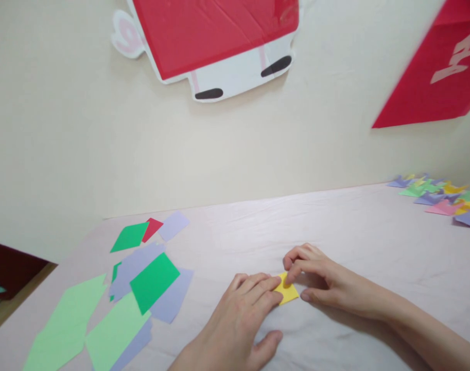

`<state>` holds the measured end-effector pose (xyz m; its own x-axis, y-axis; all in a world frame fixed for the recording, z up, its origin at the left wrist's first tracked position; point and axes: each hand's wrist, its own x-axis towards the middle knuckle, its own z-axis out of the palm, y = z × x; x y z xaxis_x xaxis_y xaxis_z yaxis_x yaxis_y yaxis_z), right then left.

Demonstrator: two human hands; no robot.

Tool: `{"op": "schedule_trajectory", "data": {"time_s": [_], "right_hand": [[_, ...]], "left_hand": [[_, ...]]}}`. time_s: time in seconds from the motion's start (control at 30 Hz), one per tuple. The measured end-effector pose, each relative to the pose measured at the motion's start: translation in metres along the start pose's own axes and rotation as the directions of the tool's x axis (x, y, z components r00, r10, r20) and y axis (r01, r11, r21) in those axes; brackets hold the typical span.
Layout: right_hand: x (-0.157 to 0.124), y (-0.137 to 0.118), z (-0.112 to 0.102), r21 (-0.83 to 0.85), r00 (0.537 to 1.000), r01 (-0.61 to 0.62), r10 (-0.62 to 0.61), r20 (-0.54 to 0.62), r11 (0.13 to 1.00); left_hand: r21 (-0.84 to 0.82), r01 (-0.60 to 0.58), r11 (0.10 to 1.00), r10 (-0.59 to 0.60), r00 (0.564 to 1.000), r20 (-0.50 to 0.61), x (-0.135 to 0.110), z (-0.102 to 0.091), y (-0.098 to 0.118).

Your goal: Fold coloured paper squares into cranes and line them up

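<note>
A small yellow piece of paper (pixel 288 295), apparently folded, lies flat on the pale cloth-covered surface. My left hand (pixel 242 314) rests palm down, its fingertips pressing the paper's left side and its thumb spread away. From the right, my right hand (pixel 323 281) reaches over with bent fingers; one fingertip is at the paper's upper part. The right thumb sits just beyond the paper's right corner, apart from the fingers. Part of the paper is hidden under the left fingers.
To the left lie scattered paper sheets: light green (pixel 117 330), dark green (pixel 154 282), lavender (pixel 175 225) and a red piece (pixel 152 230). Several folded coloured papers (pixel 445 198) cluster at the far right. Behind the surface rises a wall (pixel 235 154) with red decorations (pixel 227 36).
</note>
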<state>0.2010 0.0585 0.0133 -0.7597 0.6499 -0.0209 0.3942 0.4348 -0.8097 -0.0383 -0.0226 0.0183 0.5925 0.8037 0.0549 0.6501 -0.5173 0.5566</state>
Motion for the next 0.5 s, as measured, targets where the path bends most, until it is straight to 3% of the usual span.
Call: {"op": "schedule_trajectory", "data": {"time_s": [0.23, 0.5], "right_hand": [[0.005, 0.006, 0.007, -0.11, 0.995, 0.083, -0.089, -0.054, 0.99], [0.006, -0.002, 0.012, -0.175, 0.991, 0.068, -0.086, -0.1, 0.982]], "left_hand": [[0.014, -0.018, 1.0, 0.017, 1.0, 0.015, -0.003, 0.0, -0.002], [0.082, -0.06, 0.995, 0.058, 0.998, 0.027, -0.002, -0.001, 0.001]]}}
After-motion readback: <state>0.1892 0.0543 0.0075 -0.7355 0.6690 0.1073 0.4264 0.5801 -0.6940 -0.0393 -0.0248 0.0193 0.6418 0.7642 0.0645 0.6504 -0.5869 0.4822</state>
